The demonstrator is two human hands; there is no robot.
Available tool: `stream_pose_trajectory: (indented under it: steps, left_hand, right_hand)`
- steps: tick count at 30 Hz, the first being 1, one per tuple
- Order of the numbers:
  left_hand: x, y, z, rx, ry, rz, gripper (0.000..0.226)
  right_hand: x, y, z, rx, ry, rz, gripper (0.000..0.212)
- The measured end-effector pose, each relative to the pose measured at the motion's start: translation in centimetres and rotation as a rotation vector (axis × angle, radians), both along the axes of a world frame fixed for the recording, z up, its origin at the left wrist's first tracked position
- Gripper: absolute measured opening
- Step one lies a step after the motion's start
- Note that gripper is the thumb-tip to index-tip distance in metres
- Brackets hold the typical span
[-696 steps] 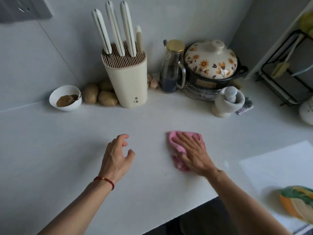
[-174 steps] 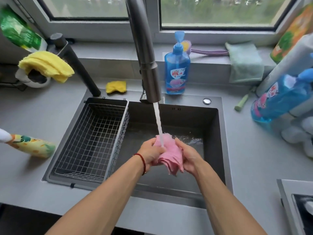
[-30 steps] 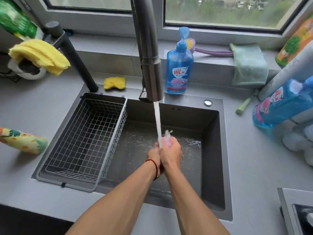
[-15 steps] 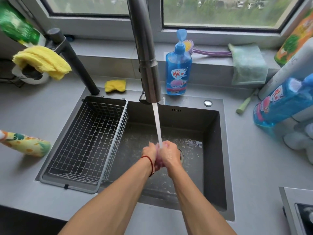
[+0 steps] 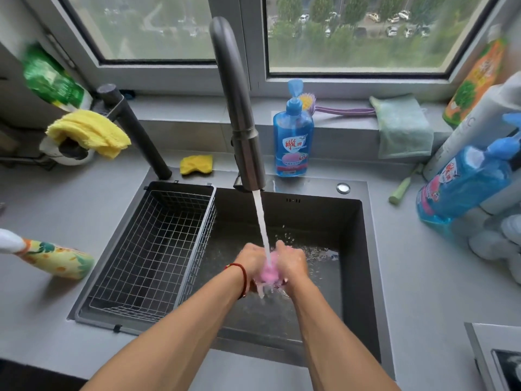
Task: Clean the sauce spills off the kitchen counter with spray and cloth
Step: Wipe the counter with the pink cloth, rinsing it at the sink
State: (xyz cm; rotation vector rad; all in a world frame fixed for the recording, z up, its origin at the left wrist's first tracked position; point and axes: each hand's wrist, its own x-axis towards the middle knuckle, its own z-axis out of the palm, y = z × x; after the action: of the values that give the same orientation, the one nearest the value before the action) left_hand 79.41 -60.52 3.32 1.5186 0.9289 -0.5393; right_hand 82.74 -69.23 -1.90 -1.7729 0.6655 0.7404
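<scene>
Pink, bunched cloth (image 5: 267, 273) sits squeezed between your left hand (image 5: 252, 259) and right hand (image 5: 290, 261), under the tap's stream over the dark sink (image 5: 363, 249). You look near done: rinse, then wring remaining.

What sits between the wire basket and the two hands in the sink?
Head view: only wet, bare sink floor separates the wire basket from the left hand and right hand, both gripping the pink cloth.

pink cloth (image 5: 269, 273) mostly hidden between hands
</scene>
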Motion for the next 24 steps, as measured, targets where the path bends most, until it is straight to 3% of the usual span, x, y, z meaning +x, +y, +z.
stream_pose_trajectory:
  steps: [2,4,6,9,12,15,18,21,23,24]
  left_hand:
    - [1.5,1.5,1.3,0.183,-0.081,-0.096,0.025]
    - [2.9,2.2,3.5,0.298,-0.221,-0.029,0.030]
    - [4.2,2.4,5.7,0.188,-0.366,0.142,0.034]
    - [5.7,2.4,7.4,-0.103,-0.432,0.330,0.034]
    - [7.1,3.0,7.0,-0.244,-0.428,0.409,0.034]
    - [8.3,3.1,6.1,-0.345,-0.466,0.418,0.051]
    - [6.1,3.1,5.0,-0.063,-0.487,0.118,0.073]
    - [0.1,2.9,2.3,0.184,-0.556,-0.472,0.077]
    - [-2.4,2.4,0.3,0.313,-0.583,-0.894,0.103]
    - [-2.8,2.1,-0.4,0.412,-0.583,-1.004,0.108]
  right_hand:
    - [0.7,-0.8,0.1,0.077,-0.013,-0.011,0.044]
    - [0.9,-1.6,0.9,0.178,-0.037,-0.034,0.042]
    - [0.6,-2.5,2.0,0.241,-0.057,-0.028,0.038]
    - [-0.3,-3.5,3.0,0.323,-0.024,-0.023,0.034]
    - [-0.9,-4.3,3.5,0.385,-0.012,-0.057,0.031]
    - [-1.2,-4.9,3.5,0.422,-0.023,-0.060,0.024]
    - [-1.3,-5.5,4.0,0.484,-0.064,-0.068,0.026]
    - [-1.0,-6.3,4.6,0.570,-0.076,-0.014,0.027]
    - [-1.0,-6.8,5.3,0.607,-0.075,0.066,0.030]
    - [-1.1,-7.0,5.6,0.633,-0.065,0.122,0.032]
